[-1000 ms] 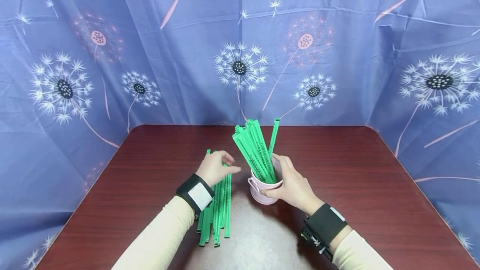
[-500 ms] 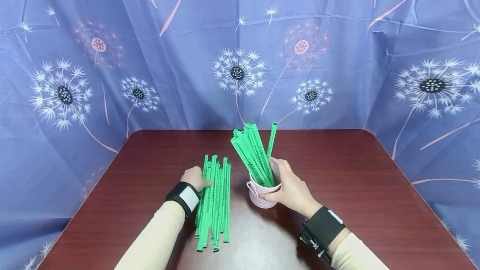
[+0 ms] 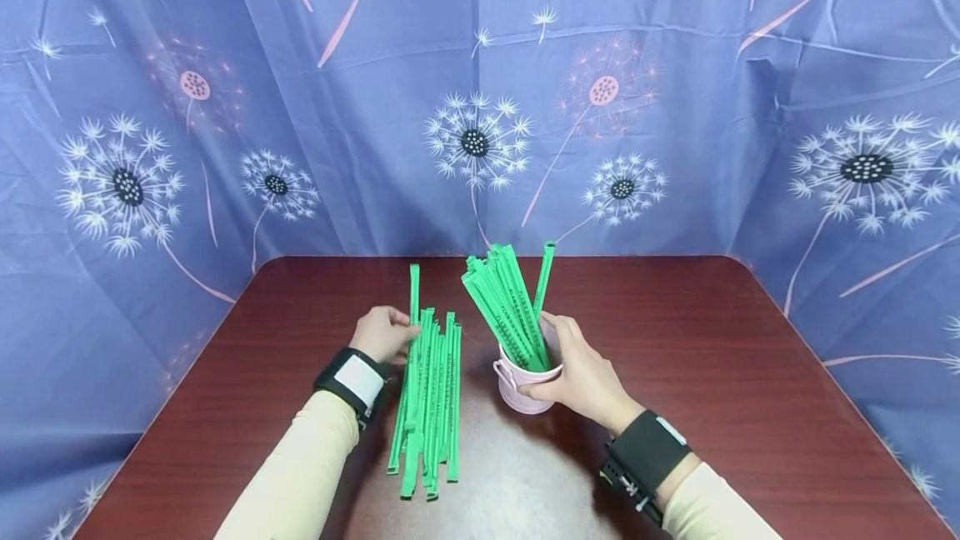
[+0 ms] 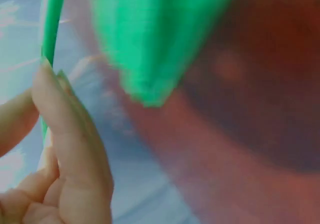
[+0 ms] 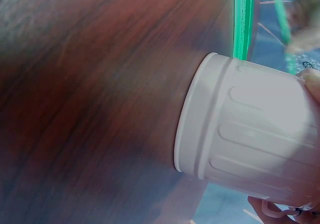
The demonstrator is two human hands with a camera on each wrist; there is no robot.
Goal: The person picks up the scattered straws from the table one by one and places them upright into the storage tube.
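Observation:
My left hand (image 3: 384, 333) pinches one long, narrow, green-wrapped straw (image 3: 415, 290) between thumb and fingers. It stands out past the far end of a pile of similar green straws (image 3: 435, 407) lying side by side on the table. In the left wrist view, the pinched straw (image 4: 52, 24) rises from the fingertips. A small pale pink bucket (image 3: 525, 394) stands to the right of the pile, gripped round its rim and side by my right hand (image 3: 588, 373). Several green straws (image 3: 510, 307) lean left in it, and a single one leans right. The right wrist view has the bucket's ribbed wall (image 5: 260, 124).
The dark red-brown wooden table (image 3: 660, 307) has a shiny patch near its front. Behind and beside it hangs a blue curtain (image 3: 375, 148) with dandelion prints. A bucket handle (image 3: 504, 367) hangs on its left side.
My left hand moved left and down from above the pile to its left side, then slightly away from me, lifting a straw up from the pile. My right hand keeps its hold on the bucket.

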